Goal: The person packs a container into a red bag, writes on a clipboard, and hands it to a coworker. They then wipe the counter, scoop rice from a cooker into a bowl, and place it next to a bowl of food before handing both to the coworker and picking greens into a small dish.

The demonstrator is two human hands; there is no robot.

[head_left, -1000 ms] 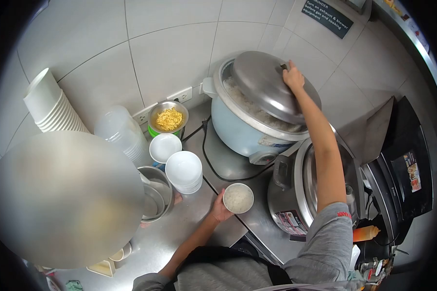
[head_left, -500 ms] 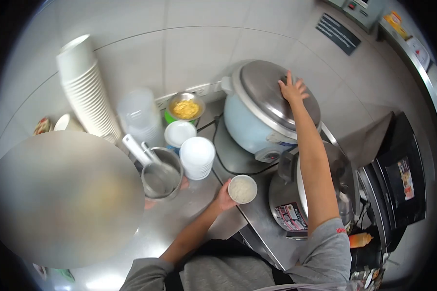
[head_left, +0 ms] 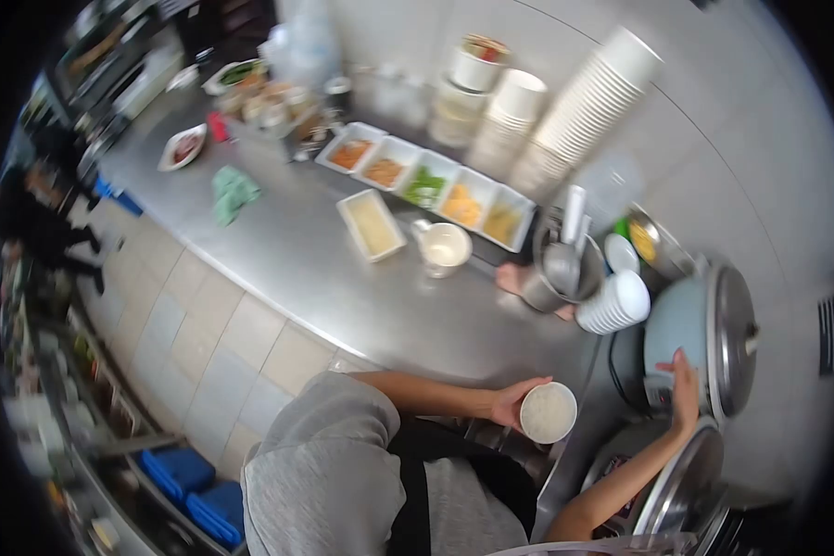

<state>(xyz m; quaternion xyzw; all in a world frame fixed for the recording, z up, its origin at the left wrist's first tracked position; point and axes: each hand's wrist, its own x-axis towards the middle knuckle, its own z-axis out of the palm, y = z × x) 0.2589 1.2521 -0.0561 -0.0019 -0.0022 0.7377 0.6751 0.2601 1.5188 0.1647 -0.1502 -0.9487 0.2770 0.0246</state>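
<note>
My left hand [head_left: 512,405] is wrapped round the side of a white paper bowl [head_left: 548,413] filled with white rice, held near the front edge of the steel counter. My right hand [head_left: 681,394] has its fingers stretched out, holding nothing, in front of the light blue rice cooker [head_left: 681,315]. That cooker's metal lid [head_left: 736,341] is on. Below my right forearm stands a second, darker cooker [head_left: 612,468] with a metal lid, partly hidden by the arm.
A metal pot [head_left: 547,295] with ladles stands beside stacked white lids [head_left: 616,304]. Several white trays [head_left: 398,161] of toppings line the wall, near tall stacked bowls [head_left: 591,109]. A white cup [head_left: 443,246] and green cloth [head_left: 235,193] lie leftward. A person [head_left: 51,218] stands far left.
My right hand has left the rice cooker's lid and come down in front of the cooker. The view has swung left, showing the toppings counter. My left hand keeps the rice bowl.
</note>
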